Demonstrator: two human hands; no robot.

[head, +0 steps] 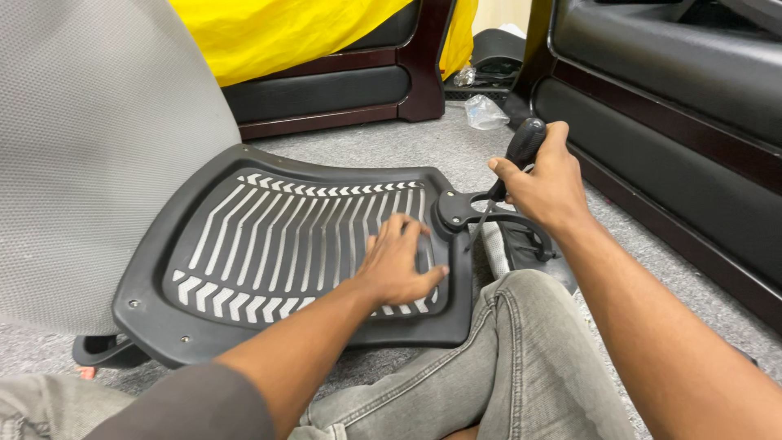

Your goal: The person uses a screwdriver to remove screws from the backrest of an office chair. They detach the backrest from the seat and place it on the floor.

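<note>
In the head view, we see the left hand (399, 265) lying flat, fingers spread and released, on the black plastic chair back panel with long pale slots (269, 244). This panel lies almost flat on the grey carpet floor (391, 143), just in front of the person's knees in grey jeans (521, 358). The hand presses on the right part of the panel, near its edge, and its grip closes on nothing.

The right hand (546, 183) has its grip clenched around the black handle of a screwdriver (521, 147). The handle stands tilted, with its top away from the person, and the thin metal shaft goes down toward the black curved bracket (460, 210) at the right edge of the panel. We cannot tell if the tip touches a screw, because this part is too small to see.

At the left, a large grey mesh chair part (90, 138) stands over the panel and touches its left side. Behind, we see a dark wooden sofa frame with black cushions (326, 90) and a yellow cloth (277, 33) over it. A second black sofa (676, 98) is at the right, near the right hand. Some clear plastic wrapping (486, 112) lies on the carpet between both sofas.
</note>
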